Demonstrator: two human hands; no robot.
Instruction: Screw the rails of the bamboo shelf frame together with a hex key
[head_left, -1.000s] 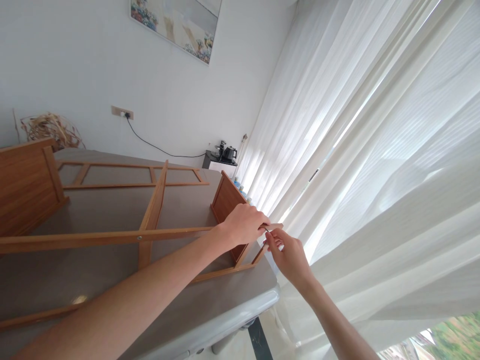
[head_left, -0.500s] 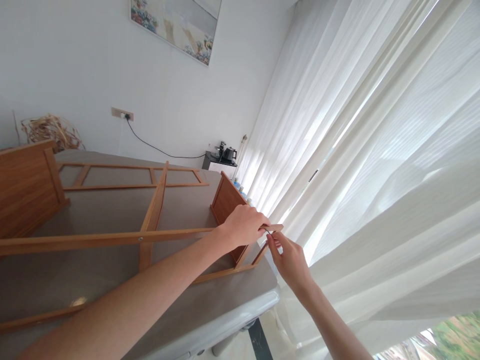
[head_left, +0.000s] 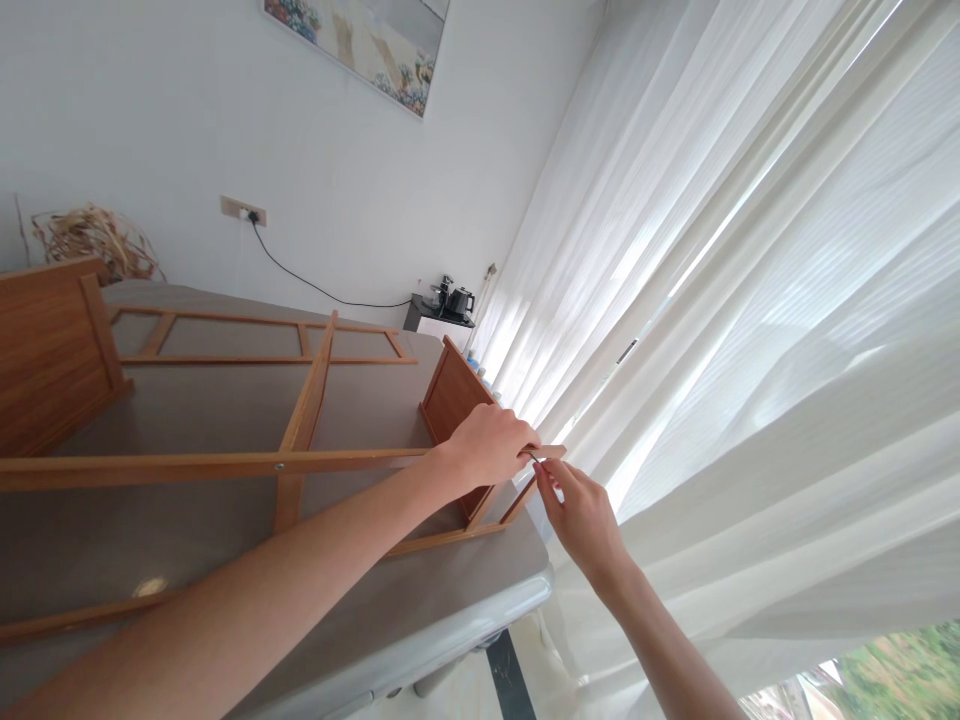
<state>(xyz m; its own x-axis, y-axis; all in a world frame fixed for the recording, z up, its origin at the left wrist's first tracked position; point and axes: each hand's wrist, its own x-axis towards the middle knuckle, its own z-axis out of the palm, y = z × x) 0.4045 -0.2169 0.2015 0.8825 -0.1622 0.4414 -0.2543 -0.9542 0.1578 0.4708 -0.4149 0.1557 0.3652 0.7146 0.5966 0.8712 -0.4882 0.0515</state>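
Note:
My left hand (head_left: pixel 491 443) is wrapped over a long wooden rail (head_left: pixel 202 468) near its right end. My right hand (head_left: pixel 583 508) is closed in a pinch just below and right of it, fingertips on a thin dark Allen key (head_left: pixel 533 457). The key's far tip meets the rail's underside by my left fingers; the exact contact is hidden. The rail belongs to a wooden frame with a crosspiece (head_left: pixel 309 405), a right end panel (head_left: pixel 457 390) and a left end panel (head_left: pixel 56 350). A metal bolt head (head_left: pixel 280 466) shows where rail and crosspiece meet.
The frame rests on a grey-covered table (head_left: pixel 480 590) with a rounded edge. A ladder-like wooden piece (head_left: pixel 225 338) lies at the back. Sheer white curtains (head_left: pixel 750 400) hang close on the right. A black kettle (head_left: pixel 460 300) stands on a small cabinet by the wall.
The view has shifted slightly, so the frame and table sit a little higher in the picture. Both hands keep their hold at the rail's end, with the right fingers turned only slightly.

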